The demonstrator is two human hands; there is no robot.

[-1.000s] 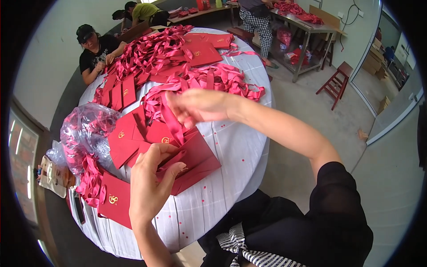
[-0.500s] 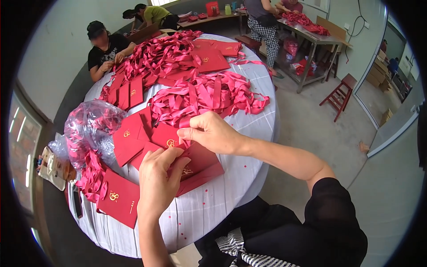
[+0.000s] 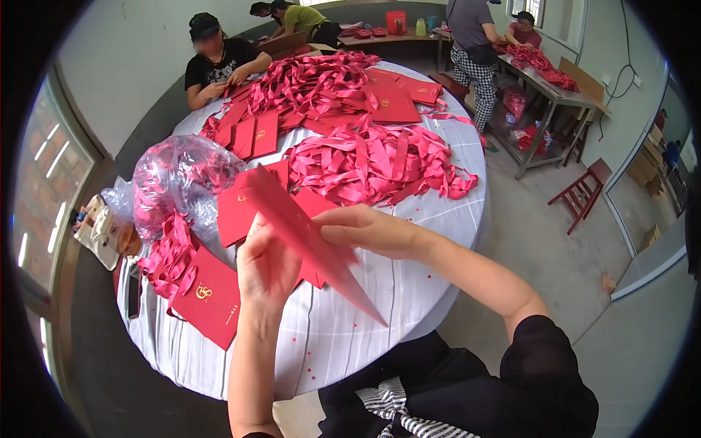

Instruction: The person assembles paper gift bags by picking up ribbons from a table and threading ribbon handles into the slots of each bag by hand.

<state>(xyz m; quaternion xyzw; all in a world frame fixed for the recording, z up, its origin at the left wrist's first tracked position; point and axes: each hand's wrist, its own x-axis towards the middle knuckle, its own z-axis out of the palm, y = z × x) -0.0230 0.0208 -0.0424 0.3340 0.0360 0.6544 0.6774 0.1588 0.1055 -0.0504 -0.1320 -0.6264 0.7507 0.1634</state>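
Both hands, the left hand [image 3: 266, 266] and the right hand [image 3: 361, 230], have now lifted one red folder [image 3: 307, 233] off the table [image 3: 409, 285], gripping it tilted, its corner pointing to five o'clock, ready for handling.

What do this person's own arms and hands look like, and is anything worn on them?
Both forearms are bare from wrist to elbow. The left hand and the right hand wear no gloves, and no ring, watch or bracelet shows. On the right arm a short black sleeve covers the upper arm. The left arm's upper part lies outside the picture, so its sleeve cannot be seen.
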